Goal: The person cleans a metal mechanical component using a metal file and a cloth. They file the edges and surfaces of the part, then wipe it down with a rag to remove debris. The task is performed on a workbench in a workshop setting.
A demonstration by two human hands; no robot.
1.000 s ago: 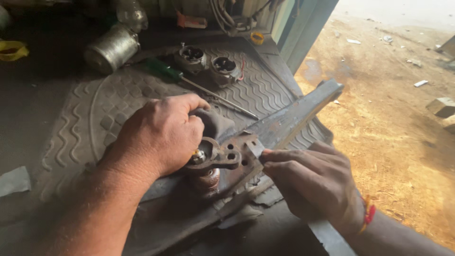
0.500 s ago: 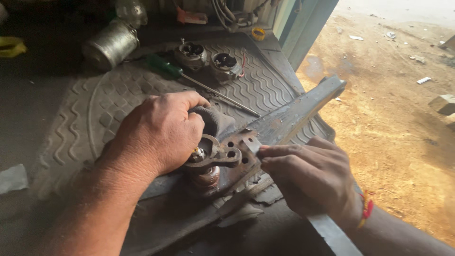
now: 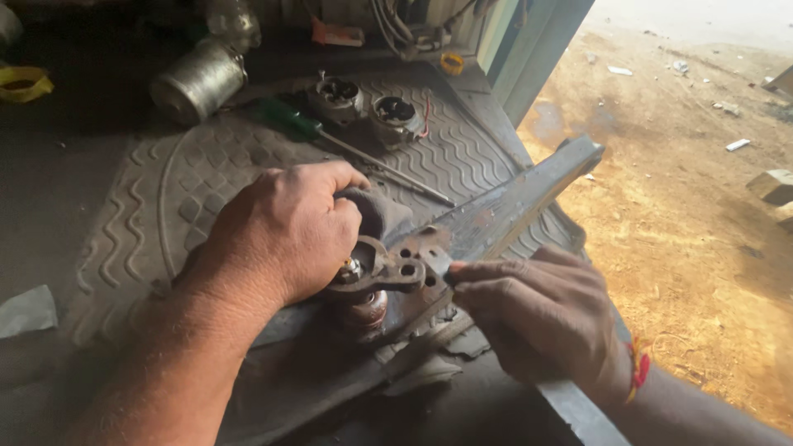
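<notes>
Under the left hand (image 3: 285,231) sits a rusty metal part (image 3: 388,272) with round holes, the fingers (image 3: 343,219) curled down over it and a dark rag (image 3: 376,213), gripping both against the long metal bar (image 3: 512,198). Just right of that part, the right hand (image 3: 537,318) pinches a small flat blade (image 3: 438,263), its fingers closed on it, tip touching the holed plate. Beyond the left fingers, on the ribbed rubber mat (image 3: 206,173), lie a green-handled screwdriver (image 3: 330,140), 2 round housings (image 3: 368,103) and a silver cylinder (image 3: 198,78).
</notes>
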